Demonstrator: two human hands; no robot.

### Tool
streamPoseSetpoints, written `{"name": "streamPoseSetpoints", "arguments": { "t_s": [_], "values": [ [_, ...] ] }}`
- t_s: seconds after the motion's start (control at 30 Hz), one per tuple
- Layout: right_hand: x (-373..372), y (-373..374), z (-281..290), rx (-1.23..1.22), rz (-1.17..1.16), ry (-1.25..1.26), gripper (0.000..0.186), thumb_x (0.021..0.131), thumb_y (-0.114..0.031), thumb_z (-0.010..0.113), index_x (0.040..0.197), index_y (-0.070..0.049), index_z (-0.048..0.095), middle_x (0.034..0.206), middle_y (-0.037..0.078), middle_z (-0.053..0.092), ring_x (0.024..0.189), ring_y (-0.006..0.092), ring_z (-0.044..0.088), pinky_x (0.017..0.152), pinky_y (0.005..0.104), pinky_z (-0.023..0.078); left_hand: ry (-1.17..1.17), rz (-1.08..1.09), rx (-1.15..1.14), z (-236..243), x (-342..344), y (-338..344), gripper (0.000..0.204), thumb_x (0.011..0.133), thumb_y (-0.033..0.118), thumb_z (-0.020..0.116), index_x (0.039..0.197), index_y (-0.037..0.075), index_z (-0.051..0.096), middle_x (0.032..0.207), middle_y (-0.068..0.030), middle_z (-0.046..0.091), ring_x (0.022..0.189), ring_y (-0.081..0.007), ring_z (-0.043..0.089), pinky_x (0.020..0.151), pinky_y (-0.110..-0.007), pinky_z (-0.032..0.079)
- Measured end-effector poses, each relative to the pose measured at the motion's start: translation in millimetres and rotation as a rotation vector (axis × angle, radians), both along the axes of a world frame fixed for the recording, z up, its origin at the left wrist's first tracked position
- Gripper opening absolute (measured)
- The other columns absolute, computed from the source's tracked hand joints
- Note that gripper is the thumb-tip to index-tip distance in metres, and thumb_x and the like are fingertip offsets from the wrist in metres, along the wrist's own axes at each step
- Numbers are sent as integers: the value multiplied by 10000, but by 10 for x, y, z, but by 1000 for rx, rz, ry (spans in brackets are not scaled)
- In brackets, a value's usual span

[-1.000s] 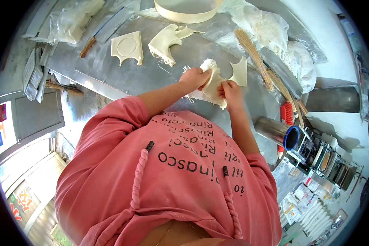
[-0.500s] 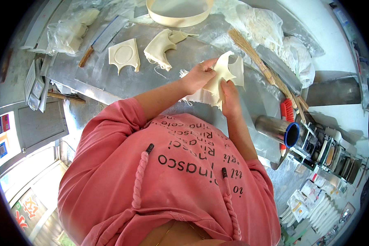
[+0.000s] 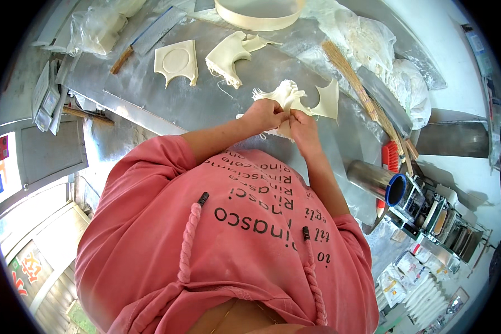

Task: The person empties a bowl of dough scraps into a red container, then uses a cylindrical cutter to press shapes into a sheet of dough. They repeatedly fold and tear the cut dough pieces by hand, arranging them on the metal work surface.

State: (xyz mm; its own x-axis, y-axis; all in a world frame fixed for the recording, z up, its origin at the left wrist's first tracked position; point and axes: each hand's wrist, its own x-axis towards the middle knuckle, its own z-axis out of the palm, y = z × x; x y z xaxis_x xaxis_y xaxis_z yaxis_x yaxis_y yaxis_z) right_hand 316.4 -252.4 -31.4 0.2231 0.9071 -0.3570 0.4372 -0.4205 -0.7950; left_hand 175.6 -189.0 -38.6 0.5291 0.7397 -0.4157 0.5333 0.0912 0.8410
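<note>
My left hand (image 3: 265,117) and my right hand (image 3: 303,128) are close together, their fingers closed on a pale dough sheet (image 3: 285,96) with frayed, stringy edges; my fingertips are partly hidden. A curved dough offcut (image 3: 328,104) extends to the right of them. Farther back on the metal table (image 3: 129,104) lie a square dough piece (image 3: 176,75) with a round impression and a torn scrap (image 3: 228,64).
A cleaver (image 3: 153,34) lies back left near plastic bags (image 3: 92,33); a shallow round wooden ring (image 3: 259,19) sits behind. To the right are straw brushes (image 3: 348,75), a red brush (image 3: 390,156), a steel cylinder (image 3: 367,178) and a machine (image 3: 440,209).
My hands have come closer together. My right hand has shifted up since half a second ago, and the dough flap that was raised is now bunched between my fingers.
</note>
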Motion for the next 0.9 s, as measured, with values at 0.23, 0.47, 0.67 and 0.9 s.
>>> {"name": "streamPoseSetpoints", "arguments": {
  "t_s": [0.23, 0.47, 0.67, 0.9],
  "values": [
    [-24, -4, 156, 57, 60, -89, 246, 853, -158, 501, 987, 0, 634, 883, 173, 650, 804, 273, 628, 714, 351, 481, 30, -53, 19, 68, -5, -3, 214, 831, 154, 512, 817, -17, 641, 649, -90, 642, 534, -143, 596, 550, -281, 499],
    [-48, -1, 194, -99, -9, 93, 252, 849, -204, 544, 880, 43, 585, 763, 132, 636, 657, 178, 612, 544, 298, 467, -183, 26, -270, -31, -52, -3, 199, 843, 102, 467, 827, -39, 607, 683, -102, 631, 573, -162, 604, 532, -282, 506],
    [51, 13, 38, -127, -12, 300, 241, 855, -218, 545, 844, 22, 559, 690, 64, 582, 585, 129, 534, 488, 272, 438, -135, -39, -117, 70, -56, 2, 181, 835, 103, 482, 826, -34, 599, 682, -98, 635, 588, -165, 614, 540, -284, 509],
    [-22, 45, 96, -91, -66, 326, 152, 871, -169, 542, 879, -18, 537, 739, 37, 546, 580, 110, 500, 477, 256, 405, -138, -81, 52, 13, -68, 44, 140, 844, 100, 517, 858, -28, 570, 713, -85, 630, 595, -130, 608, 542, -271, 490]
  ]
}}
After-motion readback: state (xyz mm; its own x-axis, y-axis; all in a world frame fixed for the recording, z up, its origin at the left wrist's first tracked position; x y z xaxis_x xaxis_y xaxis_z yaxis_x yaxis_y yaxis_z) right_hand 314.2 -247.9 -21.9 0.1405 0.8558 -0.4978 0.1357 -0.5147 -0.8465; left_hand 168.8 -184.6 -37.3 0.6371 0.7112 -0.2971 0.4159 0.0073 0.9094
